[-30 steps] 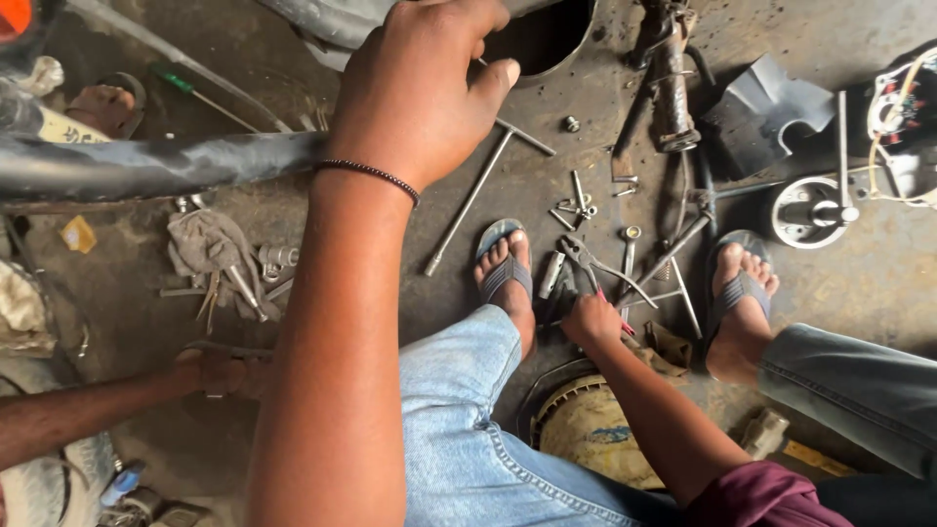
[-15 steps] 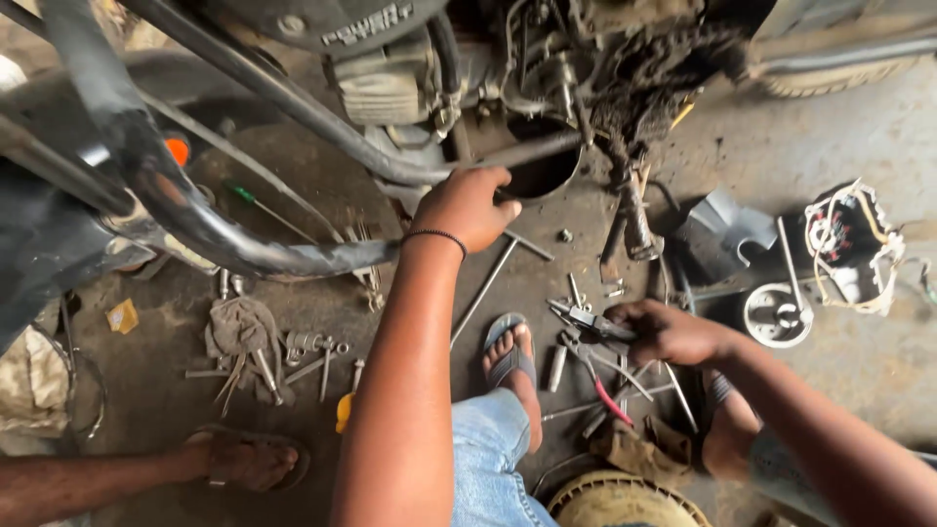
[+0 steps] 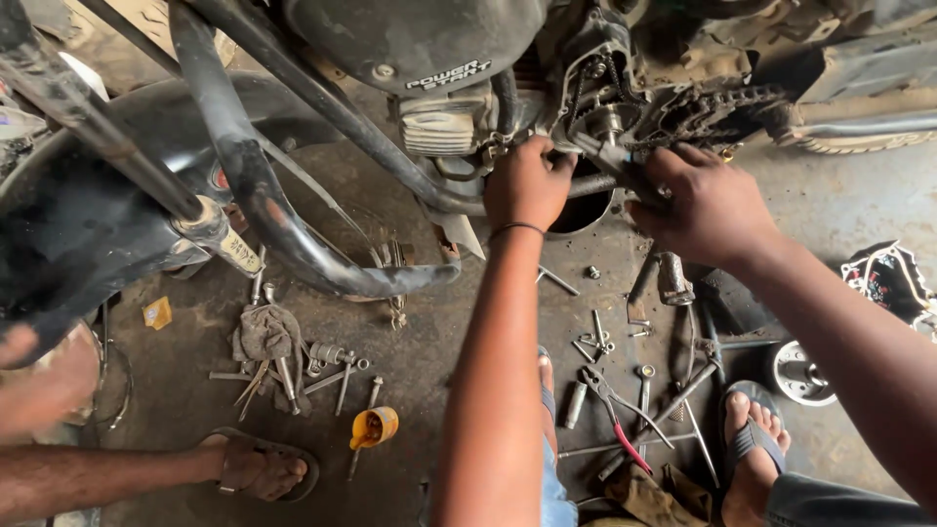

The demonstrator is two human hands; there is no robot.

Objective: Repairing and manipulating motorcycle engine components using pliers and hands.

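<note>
Stained, oily concrete floor (image 3: 459, 390) carries everything. Left of centre: a dirty grey rag (image 3: 268, 337) with bolts and rods (image 3: 327, 376) scattered on and just beside it. A small yellow cup (image 3: 376, 426) lies tipped below them. A small yellow scrap (image 3: 156, 312) sits at the left. Lower left: a sandalled foot (image 3: 259, 466) of another person rests flat. Lower centre right: red-handled pliers (image 3: 615, 410), sockets, spanners (image 3: 683, 390) and loose bolts lie close together. A hammer (image 3: 672, 278) lies above them. A round metal part (image 3: 802, 373) lies at the right, near the person's own sandalled foot (image 3: 752, 449). A brown cloth (image 3: 649, 493) lies at the bottom edge.
</note>
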